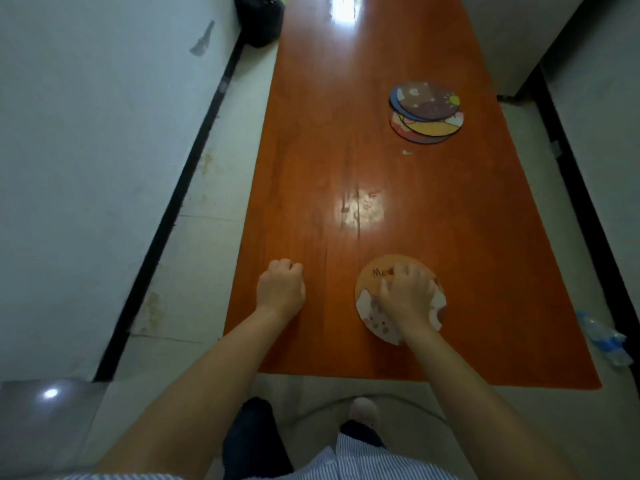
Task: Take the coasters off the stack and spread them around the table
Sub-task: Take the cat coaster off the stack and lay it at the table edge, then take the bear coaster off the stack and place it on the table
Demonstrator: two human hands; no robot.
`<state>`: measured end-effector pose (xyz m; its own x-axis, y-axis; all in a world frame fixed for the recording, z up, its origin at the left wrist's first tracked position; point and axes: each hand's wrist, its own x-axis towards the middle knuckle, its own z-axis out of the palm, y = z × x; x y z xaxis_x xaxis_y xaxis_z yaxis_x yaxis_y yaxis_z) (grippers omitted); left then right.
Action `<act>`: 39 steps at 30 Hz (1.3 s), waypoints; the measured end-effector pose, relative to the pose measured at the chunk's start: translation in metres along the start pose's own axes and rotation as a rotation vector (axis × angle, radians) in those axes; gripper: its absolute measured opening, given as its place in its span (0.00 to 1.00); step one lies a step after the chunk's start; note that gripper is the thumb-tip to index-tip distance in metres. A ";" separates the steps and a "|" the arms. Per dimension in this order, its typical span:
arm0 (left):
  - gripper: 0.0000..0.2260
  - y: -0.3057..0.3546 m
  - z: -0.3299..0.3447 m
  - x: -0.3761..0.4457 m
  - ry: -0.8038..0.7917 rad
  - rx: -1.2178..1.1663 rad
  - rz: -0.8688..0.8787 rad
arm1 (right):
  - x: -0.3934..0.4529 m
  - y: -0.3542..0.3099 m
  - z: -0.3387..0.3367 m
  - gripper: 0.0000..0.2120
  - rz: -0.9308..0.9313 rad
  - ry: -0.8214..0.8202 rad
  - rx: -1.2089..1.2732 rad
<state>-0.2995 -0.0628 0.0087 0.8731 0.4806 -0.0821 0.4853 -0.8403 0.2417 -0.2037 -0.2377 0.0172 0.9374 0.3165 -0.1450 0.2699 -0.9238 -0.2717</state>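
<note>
On the orange wooden table [311, 168], head view, near edge, a single round coaster [375, 277] is pressed flat under the right hand [405, 296]. Fingers are spread and laid on top of it, palm down; whether it's pinched or only pushed on can't be told, since the hand hides the middle. The coaster's top part is tan w/ letters "Me" showing; lower part is white w/ brownish spots. It lies flat, fully on the table, a bit in from the near edge.

The left hand [281, 287] is seen clenched into a loose fist, resting on the table near its left edge, nothing held. It's apart from the single coaster, w/ bare wood between.

Farther up & to the right, the stack of coasters [426, 112] is seen, well apart from both hands. The discs are fanned, not squared up: a brown patterned one is on top, w/ yellow, pink & dark ones poking out below. A small pale speck [407, 152] lies just below the stack.

Off the table's right side, a plastic bottle [604, 339] lies on the pale floor [207, 271]. A dark bag [258, 19] is seen at the far left corner.
</note>
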 end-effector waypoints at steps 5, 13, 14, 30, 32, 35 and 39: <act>0.08 -0.090 -0.042 0.041 -0.085 0.157 0.090 | 0.023 -0.107 0.027 0.11 -0.167 -0.019 0.056; 0.12 -0.219 -0.105 0.112 -0.210 0.259 0.296 | 0.071 -0.259 0.050 0.18 0.034 -0.032 0.108; 0.13 -0.230 -0.112 0.122 -0.217 0.261 0.309 | 0.076 -0.271 0.050 0.18 0.045 -0.038 0.108; 0.14 -0.180 -0.132 0.377 -0.171 0.282 0.601 | 0.258 -0.259 -0.015 0.15 0.315 0.071 0.033; 0.14 -0.161 -0.134 0.415 -0.193 0.297 0.615 | 0.285 -0.245 -0.026 0.15 0.360 0.060 0.035; 0.11 -0.132 -0.133 0.458 -0.232 0.297 0.657 | 0.315 -0.224 -0.038 0.14 0.443 0.064 0.053; 0.12 -0.097 -0.119 0.508 -0.307 0.315 0.723 | 0.351 -0.201 -0.048 0.15 0.538 0.123 0.111</act>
<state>0.0913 0.2933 0.0589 0.9257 -0.2530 -0.2813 -0.2466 -0.9674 0.0584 0.0817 0.0483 0.0668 0.9570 -0.2270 -0.1806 -0.2723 -0.9177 -0.2893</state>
